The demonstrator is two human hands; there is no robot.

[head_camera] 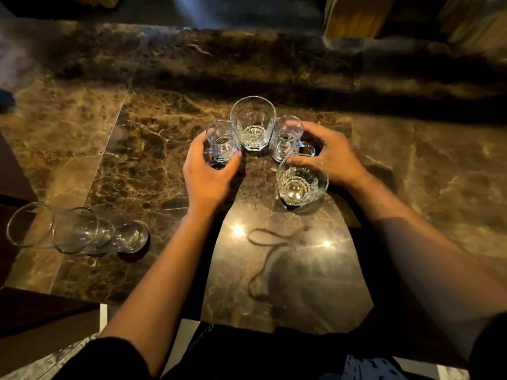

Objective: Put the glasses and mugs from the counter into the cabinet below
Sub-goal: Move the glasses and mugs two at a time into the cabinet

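Observation:
On the brown marble counter [153, 165] stand a tall faceted tumbler [253, 123], a small glass mug [221, 141] to its left and a second small glass mug [288, 138] to its right. A wider faceted tumbler [301, 181] stands nearer to me on the right. My left hand [208, 171] curls around the left mug, thumb and fingers on its sides. My right hand [333, 157] wraps the right mug by its handle side, fingers over the rim. Both mugs rest on the counter.
Three clear glasses [76, 231] stand in a row at the counter's left front corner. The counter's front edge runs just below my forearms. A raised marble ledge [247, 50] lies behind the glasses. The cabinet below is hidden.

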